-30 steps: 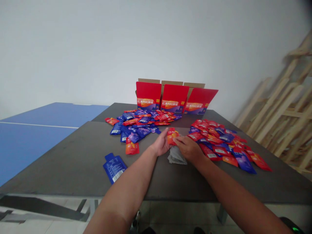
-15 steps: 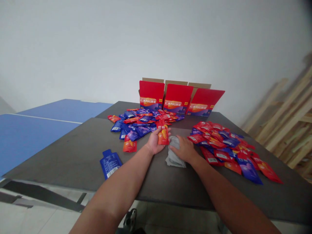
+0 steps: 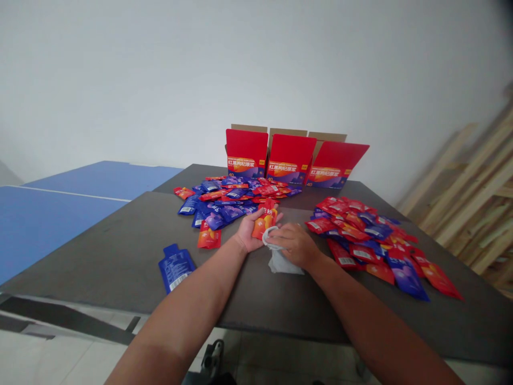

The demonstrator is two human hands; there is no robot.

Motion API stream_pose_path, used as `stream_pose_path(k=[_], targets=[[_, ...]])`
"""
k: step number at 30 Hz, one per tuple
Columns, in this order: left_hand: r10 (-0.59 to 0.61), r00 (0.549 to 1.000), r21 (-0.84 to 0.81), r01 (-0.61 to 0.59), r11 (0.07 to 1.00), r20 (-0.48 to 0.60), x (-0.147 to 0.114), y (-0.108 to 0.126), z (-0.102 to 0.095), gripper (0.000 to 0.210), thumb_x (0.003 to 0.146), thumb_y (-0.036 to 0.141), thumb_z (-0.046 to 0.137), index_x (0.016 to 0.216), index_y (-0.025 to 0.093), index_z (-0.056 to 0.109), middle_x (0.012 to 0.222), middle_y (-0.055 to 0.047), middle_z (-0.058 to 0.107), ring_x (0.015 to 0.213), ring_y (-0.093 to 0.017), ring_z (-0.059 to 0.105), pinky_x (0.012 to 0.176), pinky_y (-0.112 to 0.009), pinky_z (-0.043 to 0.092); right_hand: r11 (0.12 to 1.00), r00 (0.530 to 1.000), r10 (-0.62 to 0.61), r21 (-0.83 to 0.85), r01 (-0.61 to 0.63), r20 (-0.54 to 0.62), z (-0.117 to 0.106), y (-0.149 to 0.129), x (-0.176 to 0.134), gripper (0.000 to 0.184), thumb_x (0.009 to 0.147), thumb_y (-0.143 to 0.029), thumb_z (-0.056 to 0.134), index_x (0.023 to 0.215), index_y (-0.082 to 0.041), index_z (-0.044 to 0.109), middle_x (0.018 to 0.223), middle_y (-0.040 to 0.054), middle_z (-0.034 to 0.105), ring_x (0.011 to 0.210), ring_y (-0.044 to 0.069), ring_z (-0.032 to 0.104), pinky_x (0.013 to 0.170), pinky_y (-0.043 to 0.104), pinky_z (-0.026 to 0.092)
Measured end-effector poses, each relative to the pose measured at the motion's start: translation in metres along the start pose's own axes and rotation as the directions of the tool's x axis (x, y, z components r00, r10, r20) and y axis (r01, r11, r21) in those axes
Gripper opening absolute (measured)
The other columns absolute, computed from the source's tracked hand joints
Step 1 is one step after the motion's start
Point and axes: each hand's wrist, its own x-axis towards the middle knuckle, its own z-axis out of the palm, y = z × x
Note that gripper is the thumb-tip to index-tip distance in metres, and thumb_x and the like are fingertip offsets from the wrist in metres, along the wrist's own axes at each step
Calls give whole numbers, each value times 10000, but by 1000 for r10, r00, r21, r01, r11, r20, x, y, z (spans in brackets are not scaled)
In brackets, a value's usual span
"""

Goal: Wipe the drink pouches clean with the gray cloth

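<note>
With the left hand (image 3: 247,235) curled around the red pouch (image 3: 263,222), a hard press from the right hand (image 3: 300,246), pinching the cloth (image 3: 282,263) at the pouch's lower edge, could dislodge it.

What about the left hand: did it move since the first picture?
Yes: the left hand has shifted left, judged against the middle red box.

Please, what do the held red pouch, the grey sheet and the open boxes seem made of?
Red pouch: probably smooth plastic or foil film, by its flat, printed body.
Grey sheet: matte, limp and creased, perhaps cloth or paper.
Boxes: likely cardboard, smooth and printed outside, with brown flaps behind.
</note>
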Motion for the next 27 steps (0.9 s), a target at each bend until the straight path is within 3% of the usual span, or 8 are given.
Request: stream_pose_path(k=[8, 14, 20, 25, 27], targets=[[-101, 993, 57, 98, 994, 63, -3, -7, 5, 401, 867, 247, 531, 1244, 118, 579, 1016, -123, 685, 836, -194, 673, 780, -288, 492, 986, 979, 113, -99, -131, -169, 1, 6, -3, 376, 814, -104, 560, 1126, -269, 689, 1133, 29, 673, 939, 209, 526, 848, 355, 435], [-101, 988, 204, 75, 976, 120, -6, -12, 4, 557, 597, -58, 489, 1094, 157, 619, 912, -69, 686, 851, -200, 671, 817, -317, 493, 943, 945, 259, -159, -293, -201, -1, 17, -6, 384, 806, -112, 554, 1155, -221, 673, 1147, 54, 659, 1002, 231, 525, 878, 372, 428], [-158, 986, 282, 135, 950, 60, -5, -14, -1, 616, 533, -42, 474, 1090, 187, 600, 831, -42, 659, 711, -181, 654, 680, -292, 510, 887, 900, 354, -213, -409, -255, -2, 23, -6, 339, 819, -117, 526, 1106, -192, 690, 1121, 65, 659, 996, 237, 529, 885, 364, 420], [-162, 984, 256, 138, 957, 74, -6, -11, 2, 663, 546, -18, 479, 1174, 174, 575, 937, -83, 674, 798, -218, 664, 743, -370, 522, 840, 841, 415, -209, -501, -347, -7, 31, -10, 346, 818, -108, 506, 1116, -148, 676, 1091, 113, 644, 997, 249, 530, 881, 382, 426], [-134, 989, 201, 119, 972, 66, -6, -9, 2, 683, 562, 3, 475, 1221, 163, 554, 973, -103, 676, 836, -232, 667, 750, -381, 521, 868, 852, 373, -188, -460, -367, -9, 30, -11, 354, 816, -115, 513, 1132, -152, 667, 1095, 113, 640, 994, 248, 528, 879, 387, 428]])
